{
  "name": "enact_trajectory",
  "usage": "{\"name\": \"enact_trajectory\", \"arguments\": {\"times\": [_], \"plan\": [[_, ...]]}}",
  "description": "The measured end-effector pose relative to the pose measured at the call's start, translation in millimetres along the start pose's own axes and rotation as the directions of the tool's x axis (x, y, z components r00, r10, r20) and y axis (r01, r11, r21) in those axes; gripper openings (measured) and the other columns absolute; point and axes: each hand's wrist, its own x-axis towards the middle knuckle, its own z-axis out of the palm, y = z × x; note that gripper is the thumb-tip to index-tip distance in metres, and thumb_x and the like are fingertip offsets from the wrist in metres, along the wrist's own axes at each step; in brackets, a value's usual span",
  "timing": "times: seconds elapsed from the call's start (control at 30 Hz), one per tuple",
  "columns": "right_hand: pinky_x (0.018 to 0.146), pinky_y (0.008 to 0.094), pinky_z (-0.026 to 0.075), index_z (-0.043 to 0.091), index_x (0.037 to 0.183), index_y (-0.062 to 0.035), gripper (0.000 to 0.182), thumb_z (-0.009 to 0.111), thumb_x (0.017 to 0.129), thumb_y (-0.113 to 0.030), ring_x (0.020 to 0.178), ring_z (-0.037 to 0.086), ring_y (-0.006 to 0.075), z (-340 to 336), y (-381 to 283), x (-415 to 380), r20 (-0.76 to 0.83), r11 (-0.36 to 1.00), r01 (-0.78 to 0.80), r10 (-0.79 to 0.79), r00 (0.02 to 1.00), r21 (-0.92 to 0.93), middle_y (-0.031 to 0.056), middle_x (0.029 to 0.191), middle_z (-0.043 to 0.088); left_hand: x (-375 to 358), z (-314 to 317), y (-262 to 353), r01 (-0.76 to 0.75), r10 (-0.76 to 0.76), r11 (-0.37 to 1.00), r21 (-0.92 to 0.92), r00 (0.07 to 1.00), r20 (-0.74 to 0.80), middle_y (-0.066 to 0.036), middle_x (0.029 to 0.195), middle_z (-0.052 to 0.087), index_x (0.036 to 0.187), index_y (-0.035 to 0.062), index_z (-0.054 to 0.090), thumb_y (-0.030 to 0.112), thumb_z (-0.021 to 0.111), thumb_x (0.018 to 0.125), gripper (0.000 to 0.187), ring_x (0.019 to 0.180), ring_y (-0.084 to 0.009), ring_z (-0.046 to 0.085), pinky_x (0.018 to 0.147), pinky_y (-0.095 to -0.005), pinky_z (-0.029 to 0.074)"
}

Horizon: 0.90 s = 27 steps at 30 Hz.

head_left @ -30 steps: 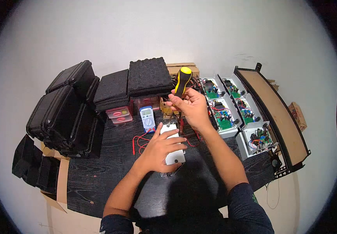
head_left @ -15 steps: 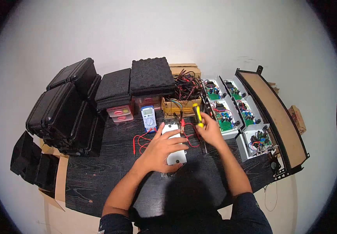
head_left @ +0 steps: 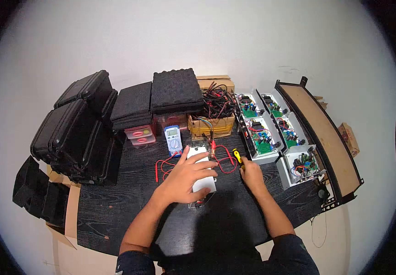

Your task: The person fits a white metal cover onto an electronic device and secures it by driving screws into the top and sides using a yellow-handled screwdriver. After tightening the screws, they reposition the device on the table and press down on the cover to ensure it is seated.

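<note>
My left hand (head_left: 186, 181) lies over a white metal cover (head_left: 203, 184), fingers spread and flat. The cover sits on a small case (head_left: 197, 205) whose dark inside shows at the far end and whose near end peeks out below my thumb. To the right, my right hand (head_left: 252, 176) is closed around a yellow-and-black screwdriver (head_left: 238, 156), low over the black table. Red test leads (head_left: 229, 161) curl between the case and this hand. Just beyond the left hand is a blue-framed multimeter (head_left: 174, 141).
On the right stand several open white enclosures with green circuit boards (head_left: 265, 143), beside a long black-framed panel (head_left: 321, 133). Behind are a box of tangled cables (head_left: 218, 103) and black foam sheets (head_left: 176, 90). Black hard cases (head_left: 65, 133) are stacked on the left of the table (head_left: 115, 220).
My right hand has come down and toward me with the screwdriver, which was raised upright before. The white cover has shifted slightly under my left hand, exposing more of the case's far end.
</note>
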Motion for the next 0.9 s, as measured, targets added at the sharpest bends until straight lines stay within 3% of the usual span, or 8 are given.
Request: {"name": "enact_trajectory", "arguments": {"times": [0.33, 0.43, 0.5, 0.6, 0.67, 0.73, 0.8, 0.9], "plan": [[0.081, 0.0464, 0.058, 0.069, 0.108, -0.0017, 0.026, 0.077, 0.086, -0.012, 0.090, 0.072, 0.0402, -9, -37, -23, -0.293, 0.920, 0.325, -0.256, 0.921, 0.218, 0.0201, 0.101, 0.073, -38, -21, -11, 0.078, -0.077, 0.996, -0.043, 0.997, 0.010, -0.014, 0.155, 0.054, 0.122, 0.0152, 0.072, 0.045, 0.065, 0.080, 0.051, 0.154, -0.0443, 0.033, 0.122, -0.0741, 0.004], [0.083, 0.0375, 0.059, 0.067, 0.125, -0.0033, 0.037, 0.077, 0.092, -0.017, 0.092, 0.076, 0.0264, 8, -67, -42, 0.273, 0.831, -0.059, -0.114, 0.955, 0.553, 0.0160, 0.116, 0.075, -51, -25, -11, 0.094, -0.100, 0.990, -0.105, 0.994, -0.048, -0.016, 0.156, 0.053, 0.121, 0.0133, 0.071, 0.052, 0.061, 0.088, 0.052, 0.154, -0.0460, 0.033, 0.122, -0.0741, 0.004], [0.093, 0.0379, 0.058, 0.052, 0.145, -0.0050, 0.055, 0.074, 0.096, -0.019, 0.111, 0.071, 0.0250, 61, -60, -56, 0.298, 0.480, -0.152, -0.244, 0.923, 0.864, 0.0140, 0.140, 0.065, -62, -25, -17, 0.112, -0.122, 0.986, -0.126, 0.989, -0.078, -0.018, 0.157, 0.050, 0.120, 0.0127, 0.071, 0.055, 0.058, 0.093, 0.052, 0.155, -0.0476, 0.029, 0.122, -0.0724, 0.004], [0.106, 0.0458, 0.052, 0.034, 0.158, -0.0067, 0.069, 0.068, 0.101, -0.025, 0.135, 0.056, 0.0264, 60, -92, -58, 0.634, 0.214, -0.599, -0.171, 0.754, 0.771, 0.0124, 0.157, 0.048, -83, -28, -24, 0.162, -0.186, 0.969, -0.186, 0.976, -0.116, -0.023, 0.164, 0.039, 0.123, 0.0108, 0.069, 0.056, 0.052, 0.096, 0.055, 0.157, -0.0496, 0.021, 0.124, -0.0666, 0.007], [0.110, 0.0486, 0.048, 0.029, 0.160, -0.0070, 0.070, 0.064, 0.103, -0.027, 0.142, 0.049, 0.0263, 46, -109, -55, 0.524, 0.398, -0.370, -0.412, 0.745, 0.839, 0.0132, 0.161, 0.042, -92, -23, -25, 0.256, -0.333, 0.921, -0.293, 0.908, -0.254, -0.025, 0.167, 0.032, 0.129, 0.0085, 0.065, 0.061, 0.047, 0.098, 0.064, 0.158, -0.0490, 0.018, 0.126, -0.0618, 0.008], [0.112, 0.0513, 0.046, 0.026, 0.162, -0.0075, 0.070, 0.061, 0.104, -0.027, 0.144, 0.046, 0.0263, 47, -122, -55, 0.529, 0.286, -0.446, -0.500, 0.686, 0.848, 0.0134, 0.161, 0.041, -108, -20, -31, 0.359, -0.461, 0.867, -0.345, 0.840, -0.287, -0.029, 0.171, 0.020, 0.143, 0.0040, 0.055, 0.071, 0.037, 0.100, 0.082, 0.159, -0.0475, 0.015, 0.128, -0.0538, 0.011], [0.112, 0.0538, 0.045, 0.026, 0.162, -0.0081, 0.069, 0.059, 0.105, -0.027, 0.142, 0.048, 0.0265, 53, -136, -53, 0.623, -0.113, -0.751, -0.487, 0.612, 0.650, 0.0130, 0.158, 0.044, -121, -18, -34, 0.399, -0.515, 0.837, -0.375, 0.806, -0.291, -0.029, 0.171, 0.019, 0.147, 0.0037, 0.053, 0.071, 0.038, 0.100, 0.084, 0.160, -0.0466, 0.015, 0.128, -0.0532, 0.012], [0.117, 0.0501, 0.041, 0.031, 0.162, -0.0089, 0.066, 0.058, 0.105, -0.027, 0.145, 0.044, 0.0250, 33, -147, -53, 0.654, -0.027, -0.737, -0.440, 0.616, 0.675, 0.0124, 0.156, 0.044, -136, -11, -37, 0.402, -0.546, 0.811, -0.425, 0.781, -0.302, -0.031, 0.171, 0.017, 0.153, 0.0014, 0.048, 0.072, 0.042, 0.097, 0.090, 0.160, -0.0450, 0.017, 0.127, -0.0523, 0.015]]}}
